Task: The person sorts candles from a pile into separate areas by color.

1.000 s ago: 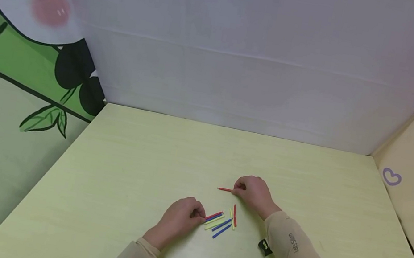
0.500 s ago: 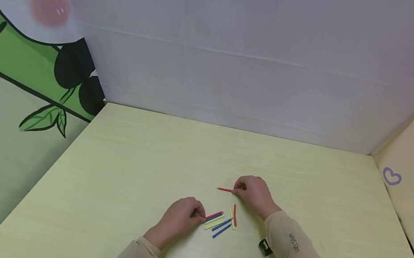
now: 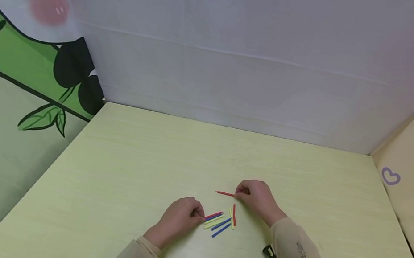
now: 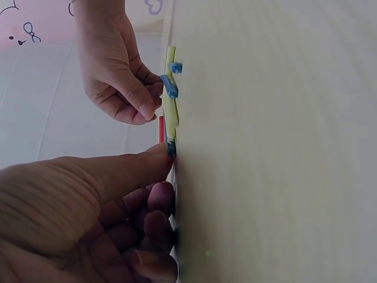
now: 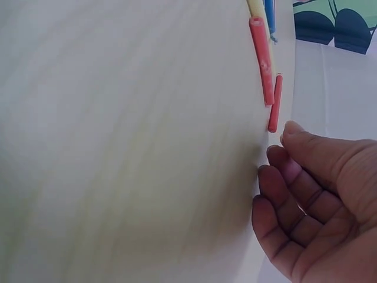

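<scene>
My left hand (image 3: 181, 217) rests by the left end of a fan of short thin sticks. Its thumb and fingertips pinch the end of a blue stick (image 4: 171, 147), which lies alongside a red stick (image 3: 213, 215). Yellow sticks (image 3: 214, 223) and more blue sticks (image 3: 221, 230) lie just to the right. Farther back, my right hand (image 3: 257, 198) is low over the table beside a lone red stick (image 3: 224, 193). In the right wrist view, a gap shows between thumb and forefinger, and this stick's near end lies just beyond the fingertips.
Another red stick (image 3: 235, 215), bent or broken midway, stands at an angle beside a yellow one. The pale wooden table (image 3: 146, 151) meets a grey-white wall (image 3: 237, 89) at the back and printed side panels. A black wrist device (image 3: 270, 253) hangs under the right sleeve.
My right hand has drawn slightly right and toward me, and more of the lone red stick shows. The left hand and the fan of sticks stay put.
</scene>
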`<act>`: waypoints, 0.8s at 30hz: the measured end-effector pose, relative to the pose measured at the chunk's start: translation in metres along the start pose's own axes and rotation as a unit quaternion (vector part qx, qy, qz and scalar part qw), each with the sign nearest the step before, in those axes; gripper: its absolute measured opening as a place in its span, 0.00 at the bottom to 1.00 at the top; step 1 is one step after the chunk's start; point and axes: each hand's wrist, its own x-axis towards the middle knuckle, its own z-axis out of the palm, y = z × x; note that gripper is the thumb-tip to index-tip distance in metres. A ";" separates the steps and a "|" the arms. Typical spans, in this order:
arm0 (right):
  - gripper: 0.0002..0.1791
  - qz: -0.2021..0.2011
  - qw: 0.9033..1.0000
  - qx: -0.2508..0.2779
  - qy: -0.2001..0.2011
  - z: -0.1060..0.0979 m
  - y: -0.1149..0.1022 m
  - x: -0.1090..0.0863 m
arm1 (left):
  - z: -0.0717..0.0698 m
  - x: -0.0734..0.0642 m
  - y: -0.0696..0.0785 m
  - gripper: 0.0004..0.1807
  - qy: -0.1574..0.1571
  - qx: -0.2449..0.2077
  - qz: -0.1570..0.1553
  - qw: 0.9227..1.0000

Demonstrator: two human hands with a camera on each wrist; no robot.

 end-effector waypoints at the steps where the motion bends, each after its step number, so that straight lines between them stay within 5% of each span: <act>1: 0.05 -0.002 1.000 0.000 0.001 0.000 0.001 -0.001 | 0.000 0.000 0.000 0.07 0.000 0.000 -0.001 1.000; 24: 0.02 -0.044 0.997 0.032 -0.062 -0.002 0.006 -0.015 | 0.001 0.002 0.000 0.07 0.002 -0.001 -0.009 1.000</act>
